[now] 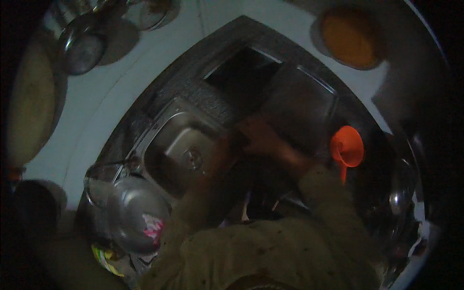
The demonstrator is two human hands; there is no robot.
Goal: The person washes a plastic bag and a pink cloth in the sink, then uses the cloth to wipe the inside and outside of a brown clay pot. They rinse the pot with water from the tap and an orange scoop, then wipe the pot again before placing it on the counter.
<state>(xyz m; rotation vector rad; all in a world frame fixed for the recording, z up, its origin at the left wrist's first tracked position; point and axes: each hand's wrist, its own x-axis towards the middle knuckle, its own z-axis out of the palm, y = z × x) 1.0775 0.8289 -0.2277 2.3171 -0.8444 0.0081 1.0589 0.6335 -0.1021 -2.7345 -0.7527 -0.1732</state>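
In a dim scene, my left hand (221,150) lies in shadow at the right rim of a stainless steel sink (166,148); its fingers are blurred. My right hand (262,137) reaches over the dark counter near the middle of the view, its fingers pointing towards the left hand. Something dark lies between the two hands, too dim to name. Beyond them are two dark rectangular panels, a black one (243,76) and a greyer one (302,98), each with a bright edge. Whether either hand holds anything is hidden by the dark.
An orange funnel (347,146) lies on the counter at the right. A metal pot or bowl (134,210) with a pink and white item (154,226) stands at the lower left, by a glass jug (98,185). Round metal vessels (83,52) and an orange-brown round object (349,38) are farther off.
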